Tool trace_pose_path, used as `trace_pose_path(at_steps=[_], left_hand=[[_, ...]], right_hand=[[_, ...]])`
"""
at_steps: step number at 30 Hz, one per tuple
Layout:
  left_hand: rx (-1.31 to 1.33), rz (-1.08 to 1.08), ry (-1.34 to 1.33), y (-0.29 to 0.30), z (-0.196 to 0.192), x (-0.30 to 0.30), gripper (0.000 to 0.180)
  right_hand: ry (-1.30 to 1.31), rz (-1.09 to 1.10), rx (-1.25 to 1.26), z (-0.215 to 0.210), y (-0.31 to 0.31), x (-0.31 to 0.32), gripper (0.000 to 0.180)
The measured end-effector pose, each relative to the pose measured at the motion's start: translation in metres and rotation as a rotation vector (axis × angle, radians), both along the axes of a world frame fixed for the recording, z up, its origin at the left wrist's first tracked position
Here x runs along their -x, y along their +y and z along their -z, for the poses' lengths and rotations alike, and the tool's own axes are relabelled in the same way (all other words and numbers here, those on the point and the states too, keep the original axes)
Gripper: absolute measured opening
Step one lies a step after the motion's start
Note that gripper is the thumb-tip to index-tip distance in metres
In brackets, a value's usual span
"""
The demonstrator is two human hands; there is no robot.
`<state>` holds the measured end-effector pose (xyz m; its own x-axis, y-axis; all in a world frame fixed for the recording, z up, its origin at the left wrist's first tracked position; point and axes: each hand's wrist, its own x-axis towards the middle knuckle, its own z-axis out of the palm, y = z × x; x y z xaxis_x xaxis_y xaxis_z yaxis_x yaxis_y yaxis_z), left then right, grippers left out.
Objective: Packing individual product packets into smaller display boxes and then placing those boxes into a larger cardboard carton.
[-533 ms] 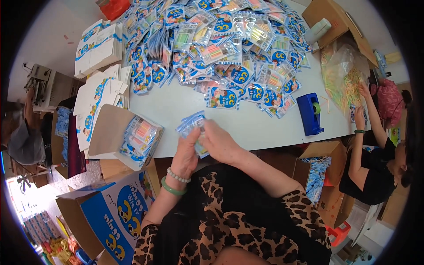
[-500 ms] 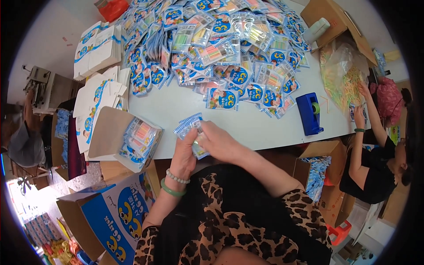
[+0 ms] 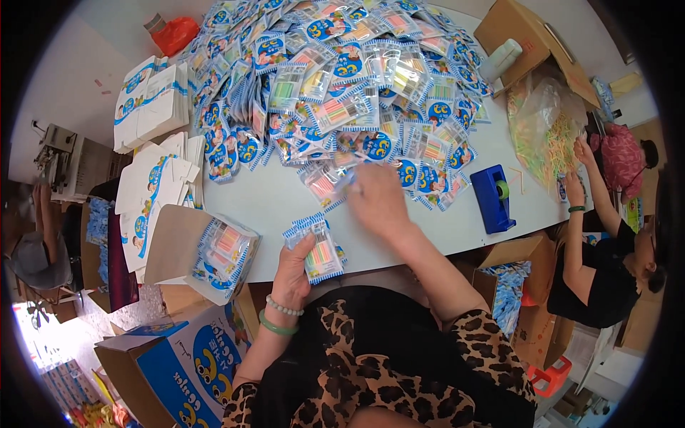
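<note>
My left hand (image 3: pixel 290 269), just below and left of frame centre, clamps packets (image 3: pixel 323 258) under its thumb. My right hand (image 3: pixel 383 202) is at frame centre, at the lower edge of the pile (image 3: pixel 347 60); its fingertips are blurred, so I cannot tell whether they grip. The open box (image 3: pixel 165 239), left of centre, contains more packets. The tape dispenser (image 3: pixel 488 203) stands right of centre.
</note>
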<state>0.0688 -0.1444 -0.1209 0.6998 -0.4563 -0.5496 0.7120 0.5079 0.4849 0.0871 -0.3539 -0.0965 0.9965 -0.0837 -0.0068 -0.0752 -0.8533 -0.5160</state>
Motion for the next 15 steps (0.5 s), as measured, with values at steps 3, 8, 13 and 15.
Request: trace_pose_path(at_steps=[3, 8, 13, 15], left_hand=[[-0.004, 0.023, 0.013, -0.001, 0.001, -0.001, 0.033], [-0.018, 0.015, 0.005, -0.004, 0.002, -0.001, 0.032], [-0.032, 0.016, -0.034, -0.005, 0.0, -0.001, 0.028], [-0.036, 0.01, -0.035, -0.004, 0.0, 0.0, 0.028]], right_hand=[[-0.201, 0.202, 0.152, -0.003, -0.028, -0.03, 0.03], [-0.23, 0.431, 0.312, -0.004, -0.036, -0.044, 0.032], [-0.108, 0.438, -0.109, -0.002, -0.048, -0.018, 0.029], [-0.145, 0.419, -0.283, -0.013, -0.047, 0.006, 0.028]])
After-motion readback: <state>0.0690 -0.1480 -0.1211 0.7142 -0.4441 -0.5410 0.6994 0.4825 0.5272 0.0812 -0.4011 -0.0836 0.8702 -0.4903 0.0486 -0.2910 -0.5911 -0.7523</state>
